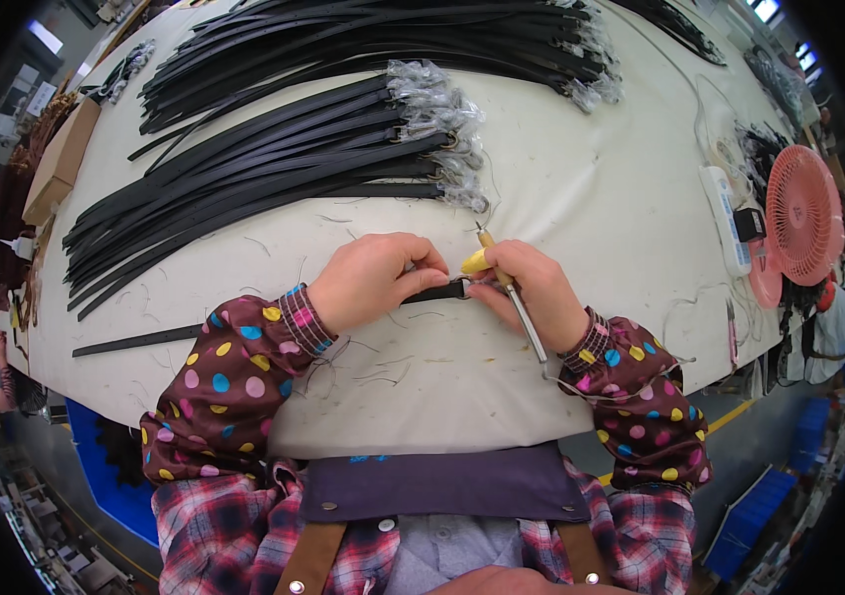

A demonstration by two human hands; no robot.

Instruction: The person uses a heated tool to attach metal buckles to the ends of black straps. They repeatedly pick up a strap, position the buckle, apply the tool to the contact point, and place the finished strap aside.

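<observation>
- Black strap [274, 319] flat on the cream cloth-covered table [581, 198], running from the far left, under the left hand [368, 281], to a metal ring end [462, 288] between both hands, close to the table's near edge.
- Left hand closed on the strap near the ring, thumb and fingertips pinching it down against the cloth.
- Right hand [532, 293] curled shut around a slim tool [512, 290] with a yellow grip (tip up near the ring, metal shaft trailing back over the wrist); yellow cap on one fingertip [475, 262]; fingertips also touching the ring end.
- Likely handling: thin, light, limp along its length, fairly firm across its width; smooth face, probably a bit slippery; not fragile, though the surface looks easy to scratch with the tool.
- Best hold, by judgement: right beside the ring, pinched flat from above, since the long free tail offers no control and would only drag.
- Ring end small and fiddly, so needing fingertips rather than a whole-hand grasp.
- Behind the hands, well apart: fanned bundles of like black straps [274, 159], their ring ends in clear plastic wrap [442, 129].
- Far right: pink fan [804, 213] and white power strip [725, 218] (both clear of the work).
- Loose threads scattered over the cloth around the hands.
</observation>
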